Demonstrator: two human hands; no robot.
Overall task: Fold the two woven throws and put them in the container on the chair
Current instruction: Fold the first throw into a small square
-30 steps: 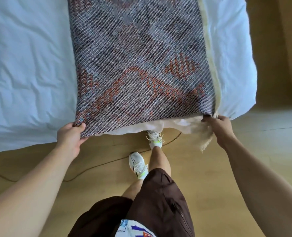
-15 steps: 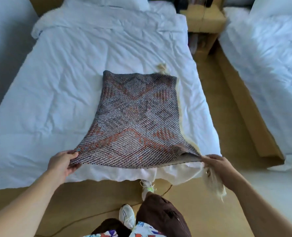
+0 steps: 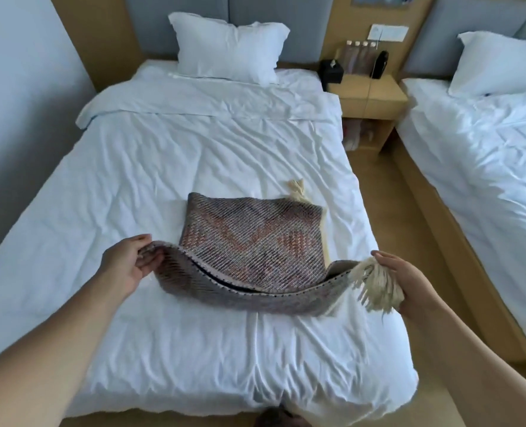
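A grey and rust woven throw (image 3: 255, 241) with cream tassels lies on the white bed (image 3: 193, 167), its near half lifted and curling over the far half. My left hand (image 3: 126, 266) pinches the near left corner. My right hand (image 3: 406, 282) grips the near right corner, with a cream tassel (image 3: 375, 288) bunched in it. Another tassel (image 3: 297, 191) sticks out at the throw's far right corner. Only one throw is in view, and neither the chair nor the container shows.
A pillow (image 3: 227, 50) sits at the head of the bed. A wooden nightstand (image 3: 369, 97) with bottles and a black box stands to the right, then a second white bed (image 3: 483, 143). A strip of wooden floor (image 3: 378, 192) runs between the beds.
Both hands have lifted the near edge off the foot of the bed and carried it forward over the throw. The view has risen from the floor to the whole bed.
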